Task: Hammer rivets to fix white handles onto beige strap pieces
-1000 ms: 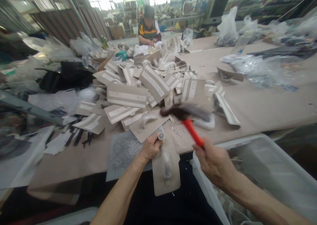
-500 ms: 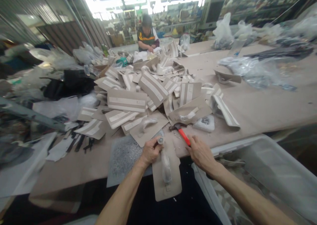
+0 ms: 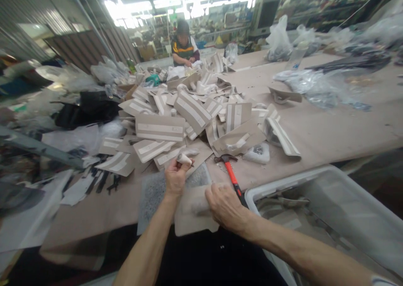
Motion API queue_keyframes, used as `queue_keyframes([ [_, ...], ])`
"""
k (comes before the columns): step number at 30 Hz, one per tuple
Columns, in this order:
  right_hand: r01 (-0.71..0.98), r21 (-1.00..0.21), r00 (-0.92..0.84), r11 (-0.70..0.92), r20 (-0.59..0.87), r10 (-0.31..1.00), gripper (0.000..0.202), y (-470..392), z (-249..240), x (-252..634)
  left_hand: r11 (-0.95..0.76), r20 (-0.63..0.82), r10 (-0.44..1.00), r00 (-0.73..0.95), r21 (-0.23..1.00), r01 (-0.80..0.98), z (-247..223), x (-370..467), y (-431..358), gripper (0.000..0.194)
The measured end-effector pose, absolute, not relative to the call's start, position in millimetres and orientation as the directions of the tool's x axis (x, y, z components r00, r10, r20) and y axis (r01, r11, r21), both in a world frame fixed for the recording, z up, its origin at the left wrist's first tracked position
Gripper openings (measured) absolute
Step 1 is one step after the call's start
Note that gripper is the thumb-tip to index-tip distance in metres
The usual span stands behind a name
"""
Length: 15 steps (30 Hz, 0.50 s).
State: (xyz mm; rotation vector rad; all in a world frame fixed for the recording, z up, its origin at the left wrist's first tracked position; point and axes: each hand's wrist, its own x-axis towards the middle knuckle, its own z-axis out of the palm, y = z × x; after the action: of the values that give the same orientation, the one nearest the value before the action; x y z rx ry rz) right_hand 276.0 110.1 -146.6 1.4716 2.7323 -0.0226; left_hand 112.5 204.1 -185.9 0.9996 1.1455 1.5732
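Observation:
My left hand [image 3: 175, 177] is closed around a short, whitish cylinder-shaped piece [image 3: 184, 159], held tilted above the table edge. My right hand [image 3: 225, 204] has its fingers curled over a beige panel [image 3: 192, 219] at the plastic-wrapped handle, which is blurred and partly hidden by the fingers. The panel hangs at the table's near edge, over my lap. A claw hammer [image 3: 231, 171] with a red and black handle lies on the table just beyond my right hand. Under my left forearm is a grey, speckled sheet [image 3: 151, 202].
A large heap of similar beige panels [image 3: 160, 127] with white strips covers the middle of the table. A white bin [image 3: 355, 193] with panels inside stands at right. A plastic bag of small metal parts [image 3: 258, 153] lies past the hammer. A co-worker [image 3: 184, 53] sits across the table.
My right hand has let go of the hammer, left it on the table and taken hold of the panel. My left hand has moved up and left with the cylindrical piece, away from the panel.

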Motion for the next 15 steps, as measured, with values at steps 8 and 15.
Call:
queue_keyframes([
  [8,0.970,-0.244,-0.051,0.005,-0.180,0.982,0.031,98,-154,286,-0.184,0.178,0.976,-0.128,0.982,-0.039,-176,109,179,0.026],
  [15,0.939,-0.335,0.030,-0.084,-0.163,0.986,0.046,106,-181,264,-0.063,0.064,0.998,-0.012,0.998,0.026,-231,130,175,0.022],
])
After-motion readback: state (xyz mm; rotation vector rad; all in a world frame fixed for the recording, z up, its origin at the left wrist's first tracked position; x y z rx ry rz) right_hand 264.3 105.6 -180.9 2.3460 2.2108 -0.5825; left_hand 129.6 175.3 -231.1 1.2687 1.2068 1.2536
